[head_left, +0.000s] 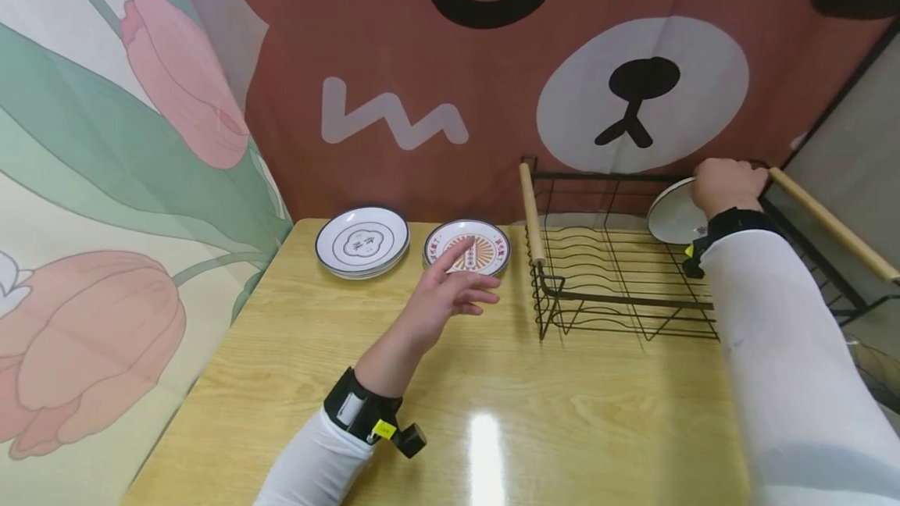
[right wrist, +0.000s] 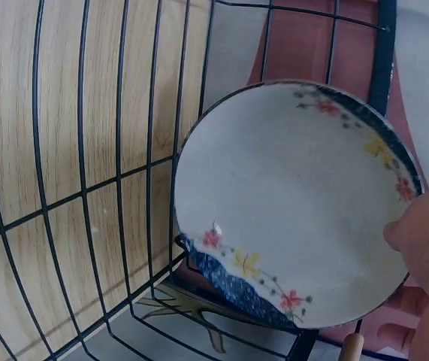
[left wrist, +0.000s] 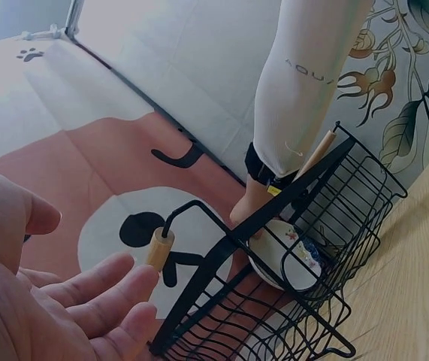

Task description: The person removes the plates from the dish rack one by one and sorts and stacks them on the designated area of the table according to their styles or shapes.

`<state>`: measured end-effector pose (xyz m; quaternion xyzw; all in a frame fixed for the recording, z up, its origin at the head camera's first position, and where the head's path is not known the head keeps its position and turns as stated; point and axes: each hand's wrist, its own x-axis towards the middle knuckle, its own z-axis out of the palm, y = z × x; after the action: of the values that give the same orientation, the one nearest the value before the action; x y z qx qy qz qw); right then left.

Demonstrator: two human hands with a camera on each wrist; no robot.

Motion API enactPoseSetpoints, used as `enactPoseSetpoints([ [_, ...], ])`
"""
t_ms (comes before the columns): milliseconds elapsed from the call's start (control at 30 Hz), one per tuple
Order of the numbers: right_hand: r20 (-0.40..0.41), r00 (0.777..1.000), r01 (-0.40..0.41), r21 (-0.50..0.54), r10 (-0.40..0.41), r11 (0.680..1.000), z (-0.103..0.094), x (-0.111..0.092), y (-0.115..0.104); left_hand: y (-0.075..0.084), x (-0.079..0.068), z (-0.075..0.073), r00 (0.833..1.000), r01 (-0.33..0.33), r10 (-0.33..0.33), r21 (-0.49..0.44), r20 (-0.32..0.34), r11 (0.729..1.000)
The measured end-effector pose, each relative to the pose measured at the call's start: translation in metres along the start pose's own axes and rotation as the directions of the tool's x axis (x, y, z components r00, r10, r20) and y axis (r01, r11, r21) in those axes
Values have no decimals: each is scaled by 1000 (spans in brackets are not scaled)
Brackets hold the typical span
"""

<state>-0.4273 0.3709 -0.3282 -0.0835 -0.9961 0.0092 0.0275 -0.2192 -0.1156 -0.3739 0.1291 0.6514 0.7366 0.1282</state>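
A white plate with a blue edge and painted flowers [right wrist: 289, 195] stands on edge inside the black wire dish rack [head_left: 619, 299], at its right end. My right hand [head_left: 727, 184] grips the plate's upper rim, thumb on its face in the right wrist view. Over the table, my left hand [head_left: 450, 299] holds nothing, its fingers loosely extended. It hovers in front of a small plate with a red and orange sunburst print [head_left: 492, 244], partly covering it from view. Left of that lies a short stack of blue-rimmed white plates [head_left: 362, 243].
The rack has wooden handles, one on the left [head_left: 532, 213] and one on the right [head_left: 833, 221]. A cloth with a bear print [head_left: 394, 37] hangs right behind the wooden table [head_left: 562, 420]. Another cloth with tulips [head_left: 126, 178] borders the left side.
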Motion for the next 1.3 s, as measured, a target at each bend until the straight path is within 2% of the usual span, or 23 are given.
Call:
enactPoseSetpoints([
  [233,-39,998,44,71,-41,997,-15,-7,6,-2,2,-2,1000,-15,15,-1,-26,1000],
  [367,-48,997,72,100,-68,992,-33,-14,4,0,1,-4,999,-18,18,-13,-38,1000],
  [600,-51,994,101,83,-97,991,-69,-20,-4,4,0,-8,998,-15,13,-25,-56,1000],
  [833,-64,986,161,178,-151,971,-99,-32,-17,9,0,-12,997,-21,19,-34,-78,999],
  [1067,-107,980,193,270,-170,943,-110,-40,-29,13,-1,-16,997,-28,23,-58,-77,998],
  [1300,-101,981,192,388,-165,902,-114,-56,-42,13,1,-19,997,-40,35,-70,-63,997],
])
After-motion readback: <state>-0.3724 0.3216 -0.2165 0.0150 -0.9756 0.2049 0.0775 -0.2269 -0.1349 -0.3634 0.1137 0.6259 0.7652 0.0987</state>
